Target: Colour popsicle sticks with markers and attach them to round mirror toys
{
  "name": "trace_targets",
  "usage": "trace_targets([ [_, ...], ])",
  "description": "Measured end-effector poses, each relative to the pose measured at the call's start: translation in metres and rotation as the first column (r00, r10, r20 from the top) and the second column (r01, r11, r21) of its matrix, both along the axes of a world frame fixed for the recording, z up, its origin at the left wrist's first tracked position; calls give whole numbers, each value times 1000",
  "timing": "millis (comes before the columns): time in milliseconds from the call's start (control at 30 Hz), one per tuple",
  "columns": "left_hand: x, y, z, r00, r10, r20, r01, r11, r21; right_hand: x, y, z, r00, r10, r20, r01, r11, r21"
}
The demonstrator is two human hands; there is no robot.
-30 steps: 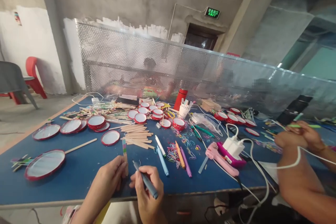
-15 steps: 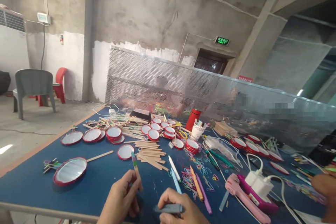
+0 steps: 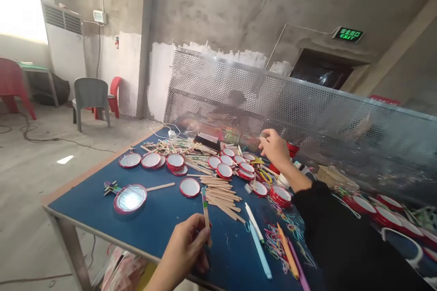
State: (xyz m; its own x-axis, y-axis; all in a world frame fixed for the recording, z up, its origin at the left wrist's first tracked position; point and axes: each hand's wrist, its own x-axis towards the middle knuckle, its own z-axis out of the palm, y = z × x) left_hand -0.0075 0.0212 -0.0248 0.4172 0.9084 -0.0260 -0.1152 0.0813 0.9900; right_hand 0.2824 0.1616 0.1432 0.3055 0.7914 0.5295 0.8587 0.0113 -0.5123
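My left hand (image 3: 186, 250) is closed on a wooden craft stick (image 3: 205, 207) with coloured bands, held upright over the near edge of the blue table (image 3: 85, 218). My right hand (image 3: 275, 150), in a black sleeve, reaches far across the table, above the red-rimmed round mirrors (image 3: 224, 170). Its fingers are pinched together near a red bottle (image 3: 292, 148) that it mostly hides. What they hold is too small to make out.
A pile of plain wooden sticks (image 3: 218, 191) lies mid-table. A larger mirror on a stick handle (image 3: 130, 198) sits near the left corner. Markers (image 3: 260, 250) and rubber bands lie to the right. A perforated metal screen (image 3: 307, 109) backs the table. Chairs (image 3: 90, 97) stand at the left.
My view has swung left. My right hand left the near edge, where it held a grey-blue marker, and stretched out to the far side of the table. My left hand kept the stick.
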Motion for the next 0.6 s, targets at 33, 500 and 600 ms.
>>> trace_targets([
  [33, 0, 0, 0, 1000, -12, 17, 12, 1000, -9, -2, -9, -12, 1000, 14, 12, -14, 1000, 5],
  [500, -6, 3, 5, 958, -75, -278, 155, 948, 277, 23, -246, -147, 976, -155, 155, 120, 970, 212],
  [600, -3, 4, 1, 959, -22, -283, 109, 949, 297, 21, -268, -187, 983, -162, 89, 139, 964, 228],
])
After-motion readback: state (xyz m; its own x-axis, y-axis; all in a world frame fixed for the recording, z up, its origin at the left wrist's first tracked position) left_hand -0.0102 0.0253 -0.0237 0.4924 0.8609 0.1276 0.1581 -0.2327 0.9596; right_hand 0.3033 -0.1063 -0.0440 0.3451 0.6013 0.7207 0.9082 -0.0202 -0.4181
